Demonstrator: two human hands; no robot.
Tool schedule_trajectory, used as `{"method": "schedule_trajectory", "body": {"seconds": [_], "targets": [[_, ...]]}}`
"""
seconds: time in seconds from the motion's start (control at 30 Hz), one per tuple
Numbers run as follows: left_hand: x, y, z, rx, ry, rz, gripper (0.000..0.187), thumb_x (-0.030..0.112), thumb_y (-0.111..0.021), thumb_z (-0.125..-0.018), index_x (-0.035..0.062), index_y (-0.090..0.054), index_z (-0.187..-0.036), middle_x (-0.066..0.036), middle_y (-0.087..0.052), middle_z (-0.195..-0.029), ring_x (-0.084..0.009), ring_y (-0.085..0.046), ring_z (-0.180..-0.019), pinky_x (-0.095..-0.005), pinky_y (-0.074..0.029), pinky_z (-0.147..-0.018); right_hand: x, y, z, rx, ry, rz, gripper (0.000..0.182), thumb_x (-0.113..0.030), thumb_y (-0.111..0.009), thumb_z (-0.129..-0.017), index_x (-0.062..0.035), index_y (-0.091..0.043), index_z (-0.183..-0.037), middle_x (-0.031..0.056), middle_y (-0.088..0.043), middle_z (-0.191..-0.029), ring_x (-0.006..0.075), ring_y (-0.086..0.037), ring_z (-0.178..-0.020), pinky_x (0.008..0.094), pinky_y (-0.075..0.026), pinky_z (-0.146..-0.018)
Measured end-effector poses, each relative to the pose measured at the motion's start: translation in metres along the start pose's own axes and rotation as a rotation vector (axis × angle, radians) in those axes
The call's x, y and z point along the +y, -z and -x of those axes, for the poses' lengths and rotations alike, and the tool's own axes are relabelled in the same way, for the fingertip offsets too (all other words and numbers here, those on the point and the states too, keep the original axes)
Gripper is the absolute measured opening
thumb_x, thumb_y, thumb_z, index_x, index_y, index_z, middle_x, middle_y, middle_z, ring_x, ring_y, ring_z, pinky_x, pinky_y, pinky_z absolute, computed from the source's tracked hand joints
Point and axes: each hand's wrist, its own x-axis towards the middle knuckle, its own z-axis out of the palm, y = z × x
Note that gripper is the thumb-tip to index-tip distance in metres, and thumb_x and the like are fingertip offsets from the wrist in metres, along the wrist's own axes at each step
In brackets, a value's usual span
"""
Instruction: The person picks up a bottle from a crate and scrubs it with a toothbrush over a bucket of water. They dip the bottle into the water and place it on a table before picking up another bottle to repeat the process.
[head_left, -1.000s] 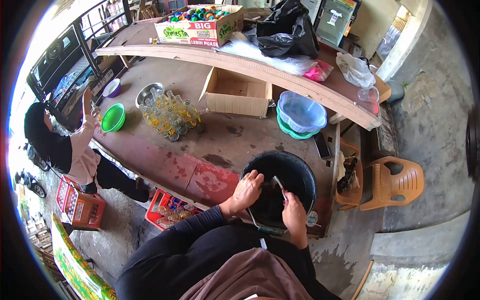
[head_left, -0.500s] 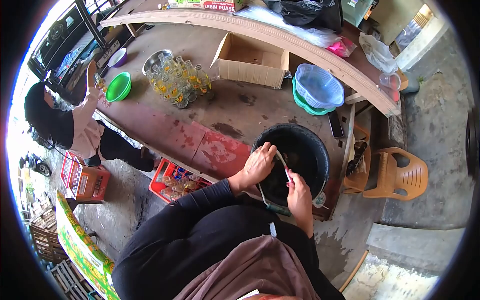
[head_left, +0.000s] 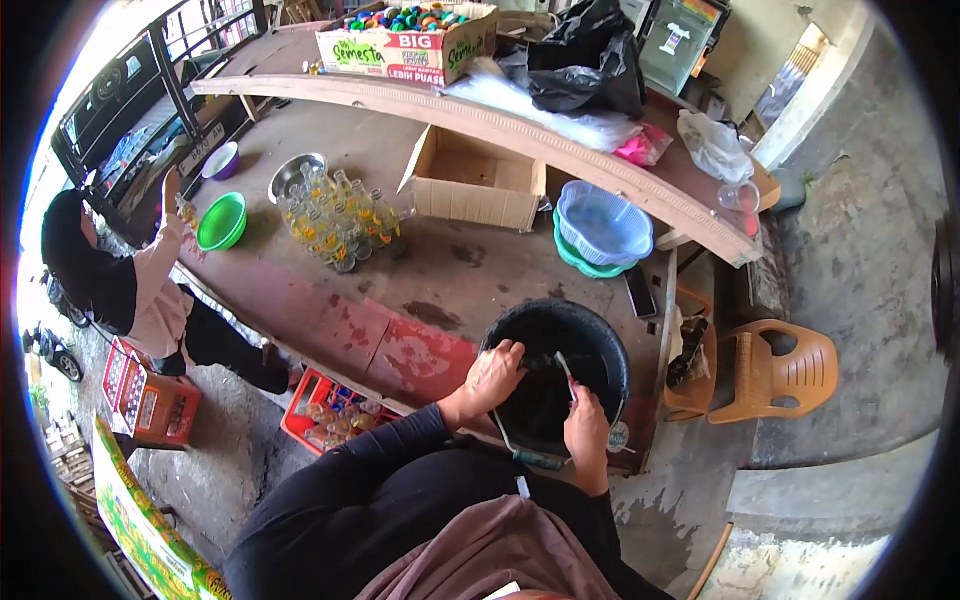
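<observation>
A black bucket [head_left: 522, 318] with dark contents stands at the table's front edge, its handle hanging on the near side. My left hand [head_left: 490, 382] is at its left rim, fingers curled together; whatever they hold is hidden. Over the right part of the bucket, my right hand [head_left: 588, 428] is closed round the lower end of a thin pale-handled tool [head_left: 566, 368], its tip pointing up over the dark inside. The two hands are apart.
Glass bottles [head_left: 342, 222] cluster mid-table beside a metal bowl [head_left: 290, 180]. Behind are an open carton [head_left: 475, 203] and a blue basket [head_left: 605, 222]. A phone [head_left: 641, 291] lies right. Another person [head_left: 150, 285] stands left by a green basin [head_left: 222, 222]; a red crate [head_left: 300, 412] sits below.
The view has shifted, so the table and bucket appear lower and further left. My left hand has parted from the tool's upper end, while my right hand still holds the tool.
</observation>
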Motion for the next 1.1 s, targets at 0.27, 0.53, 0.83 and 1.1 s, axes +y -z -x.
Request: {"method": "schedule_trajectory", "body": {"seconds": [0.27, 0.53, 0.83, 1.1], "targets": [[0.003, 0.004, -0.002, -0.033, 0.056, -0.001, 0.034, 0.010, -0.073, -0.078, 0.0027, -0.057, -0.107, -0.017, -0.058, -0.101, -0.0389, -0.064, -0.088, -0.0461, -0.055, -0.074, 0.001, -0.008, 0.006, 0.038, 0.166, -0.142, 0.027, -0.008, -0.055, -0.093, -0.0090, -0.056, -0.120, 0.0176, -0.063, -0.108, 0.0397, -0.064, -0.095, 0.0486, -0.052, -0.078], [0.008, 0.009, -0.004, 0.019, 0.038, 0.057, 0.030, 0.008, -0.069, -0.080, 0.0020, -0.059, -0.107, -0.018, -0.059, -0.101, -0.0407, -0.064, -0.089, -0.0470, -0.055, -0.075, -0.010, -0.005, 0.011, 0.028, 0.258, -0.300, 0.030, -0.012, -0.055, -0.094, -0.0102, -0.055, -0.124, 0.0174, -0.062, -0.104, 0.0386, -0.064, -0.093, 0.0473, -0.052, -0.076], [0.005, 0.004, -0.003, 0.053, 0.018, 0.084, 0.022, 0.009, -0.065, -0.084, -0.0002, -0.056, -0.101, -0.023, -0.058, -0.097, -0.0431, -0.063, -0.088, -0.0488, -0.053, -0.075, -0.010, -0.005, 0.007, 0.054, 0.246, -0.184, 0.031, -0.011, -0.055, -0.093, -0.0106, -0.056, -0.124, 0.0165, -0.062, -0.105, 0.0390, -0.065, -0.092, 0.0474, -0.053, -0.078], [-0.004, -0.004, 0.000, 0.106, -0.091, 0.017, 0.028, 0.005, -0.067, -0.082, 0.0003, -0.055, -0.107, -0.020, -0.055, -0.102, -0.0406, -0.062, -0.090, -0.0465, -0.052, -0.078, 0.011, -0.011, -0.003, 0.025, 0.011, 0.055, 0.030, -0.012, -0.053, -0.094, -0.0118, -0.056, -0.124, 0.0165, -0.062, -0.105, 0.0398, -0.067, -0.088, 0.0502, -0.054, -0.075]]}}
